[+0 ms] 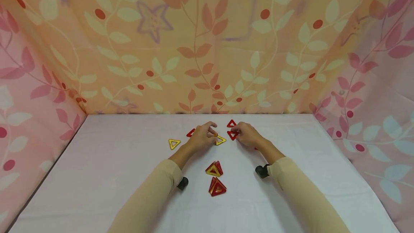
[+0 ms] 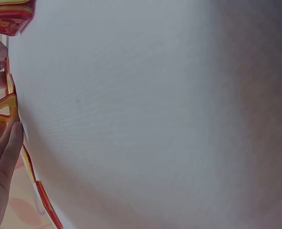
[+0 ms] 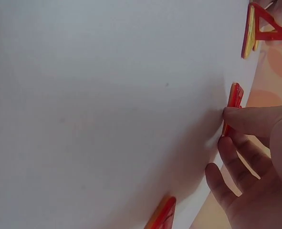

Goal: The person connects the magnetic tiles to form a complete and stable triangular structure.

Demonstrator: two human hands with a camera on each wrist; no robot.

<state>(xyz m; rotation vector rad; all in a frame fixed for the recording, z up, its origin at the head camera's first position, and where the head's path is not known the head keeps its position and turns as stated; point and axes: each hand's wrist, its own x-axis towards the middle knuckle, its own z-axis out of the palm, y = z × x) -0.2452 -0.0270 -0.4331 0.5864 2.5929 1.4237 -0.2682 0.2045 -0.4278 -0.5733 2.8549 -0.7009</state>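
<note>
My left hand [image 1: 203,136] pinches a small triangular tile [image 2: 6,109] that stands on edge; it looks orange in the left wrist view and red in the right wrist view. Against it on the table lies a yellow triangular tile [image 1: 221,140]. To the right, my right hand [image 1: 247,134] holds a red triangular tile [image 1: 232,135] between thumb and fingers, low at the tabletop. Just beyond that is another red triangle [image 1: 231,123]. One more red tile [image 3: 162,214] is mostly hidden behind the right hand in the head view.
Left of the left hand lie a red triangle [image 1: 191,132], partly covered, and a yellow triangle [image 1: 174,144]. Nearer, between the forearms, stand two small red-and-yellow pyramids [image 1: 214,169] [image 1: 217,187] of triangles. Patterned cloth walls [image 1: 207,64] border the white table [image 1: 113,182].
</note>
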